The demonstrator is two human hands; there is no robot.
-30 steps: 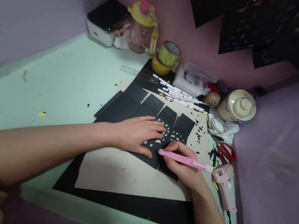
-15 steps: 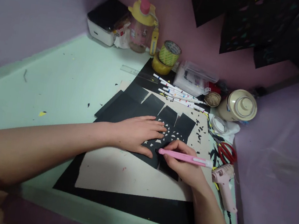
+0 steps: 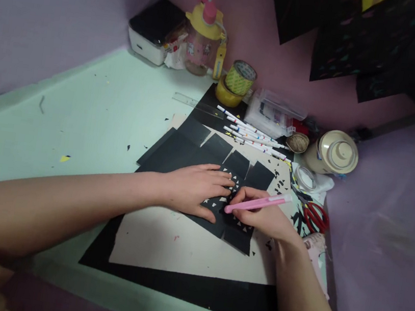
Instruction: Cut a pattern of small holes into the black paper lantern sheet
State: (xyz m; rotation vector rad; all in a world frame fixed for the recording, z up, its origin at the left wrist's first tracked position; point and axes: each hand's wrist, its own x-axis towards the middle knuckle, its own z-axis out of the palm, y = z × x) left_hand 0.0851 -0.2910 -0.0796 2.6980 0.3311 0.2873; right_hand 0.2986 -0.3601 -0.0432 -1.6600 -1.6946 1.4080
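My left hand lies flat with its fingers spread, pressing on a sheet of black paper. Small triangular and angular holes are cut through the paper beside those fingers, and pale card shows through them. In my right hand is a pink pen-shaped craft knife, pinched near its front end. Its tip points down and left at the paper, just right of my left thumb; the blade is too small to make out. Slits divide the paper's far edge into flaps. Under it lies a pale card on a larger black sheet.
Several white markers lie behind the paper, near tape rolls and a clear plastic box. Red-handled scissors, a glue gun and a cream jar line the right side. A drink bottle stands behind.
My right hand has lifted slightly and moved up and right, and the craft knife is now tilted with its rear end higher. My left hand still rests on the paper. The view has shifted a little.
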